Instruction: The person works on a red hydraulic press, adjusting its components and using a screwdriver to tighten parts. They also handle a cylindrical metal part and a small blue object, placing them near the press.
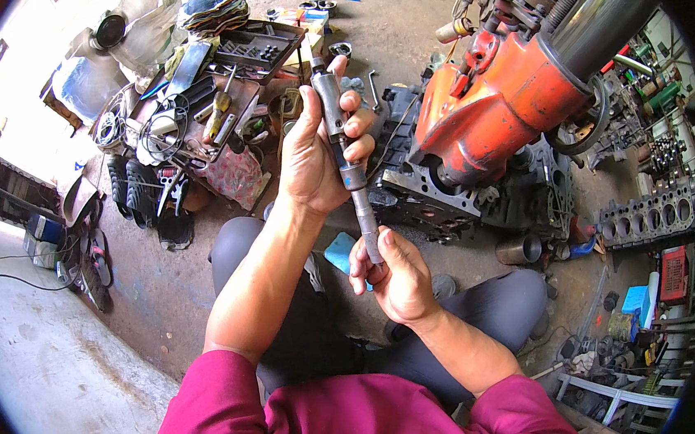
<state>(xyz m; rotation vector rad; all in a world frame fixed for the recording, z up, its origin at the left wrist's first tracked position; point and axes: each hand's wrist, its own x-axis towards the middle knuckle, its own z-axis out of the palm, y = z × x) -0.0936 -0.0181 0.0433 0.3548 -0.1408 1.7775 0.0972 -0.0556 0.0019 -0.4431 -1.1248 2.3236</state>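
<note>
I hold a long metal inside micrometer [353, 175] in front of me, tilted slightly, its thick stepped head up and its slim barrel down. My left hand [313, 158] is closed round the thick upper part, thumb on one side and fingers curled on the other. At the lower end, the thumb and fingers of my right hand [401, 277] pinch the narrow grey sleeve. Just beyond, to the right, stands a dark engine block [445, 196], with a large orange machine head [503, 104] over it.
At the left, a cluttered bench [218, 112] carries screwdrivers, cables and a black parts tray [262, 47]. Sandals [140, 190] lie beside it. A second cylinder block [653, 215] and assorted parts line the right side. A light blue cloth [340, 252] lies under my hands.
</note>
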